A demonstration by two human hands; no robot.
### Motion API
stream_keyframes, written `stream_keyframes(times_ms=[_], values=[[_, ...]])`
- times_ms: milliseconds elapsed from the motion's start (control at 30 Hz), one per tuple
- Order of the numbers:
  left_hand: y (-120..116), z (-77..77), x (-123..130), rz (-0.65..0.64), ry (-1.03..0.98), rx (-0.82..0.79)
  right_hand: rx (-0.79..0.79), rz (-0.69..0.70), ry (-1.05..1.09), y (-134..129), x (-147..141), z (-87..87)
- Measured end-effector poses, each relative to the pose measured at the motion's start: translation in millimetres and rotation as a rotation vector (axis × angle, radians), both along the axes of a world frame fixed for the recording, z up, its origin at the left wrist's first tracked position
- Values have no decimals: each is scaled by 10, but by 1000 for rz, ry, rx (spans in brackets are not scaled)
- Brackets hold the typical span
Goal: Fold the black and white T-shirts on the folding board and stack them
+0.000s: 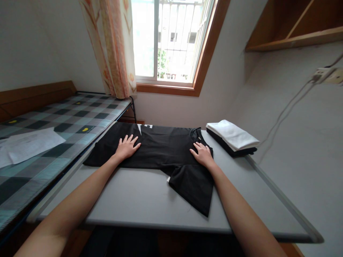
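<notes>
A black T-shirt [166, 146] lies folded lengthwise across the table, its neckline at the right and its hem at the left. White print shows near its far edge. One sleeve sticks out towards me at the right front, with a small white tag beside it. My left hand [127, 147] rests flat on the hem half, fingers spread. Close to the neckline, my right hand [201, 153] lies on the cloth with its fingers apart. Neither hand grips the fabric.
A folded white cloth on black cloth [232, 135] sits at the table's [128, 200] far right. To the left is a bed with a checked mattress [88, 110] and papers [34, 142]. A window [174, 43], curtain [115, 46] and wall outlet [321, 75] with hanging cable are beyond.
</notes>
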State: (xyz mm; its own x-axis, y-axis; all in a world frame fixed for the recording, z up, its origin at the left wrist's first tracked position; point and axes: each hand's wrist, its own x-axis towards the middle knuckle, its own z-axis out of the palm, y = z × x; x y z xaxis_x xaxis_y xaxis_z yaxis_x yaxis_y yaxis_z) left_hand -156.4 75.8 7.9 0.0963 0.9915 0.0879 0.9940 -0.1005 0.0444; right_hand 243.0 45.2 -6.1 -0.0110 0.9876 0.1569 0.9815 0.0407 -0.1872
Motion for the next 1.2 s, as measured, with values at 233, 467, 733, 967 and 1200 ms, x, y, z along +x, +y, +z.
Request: stream_keyframes(times_ms=[233, 467, 733, 967, 1200], values=[[3, 1, 0, -2, -4, -5, -1, -2, 5, -6, -4, 4], [9, -10, -8, -6, 3, 1, 6, -2, 1, 1, 1, -8], [-2, 6, 0, -4, 7, -1, 10, 1, 3, 8, 9, -25], [2, -6, -8, -7, -2, 0, 10, -1, 10, 6, 6, -23], [5, -1, -10, -7, -6, -7, 3, 0, 12, 3, 3, -9]])
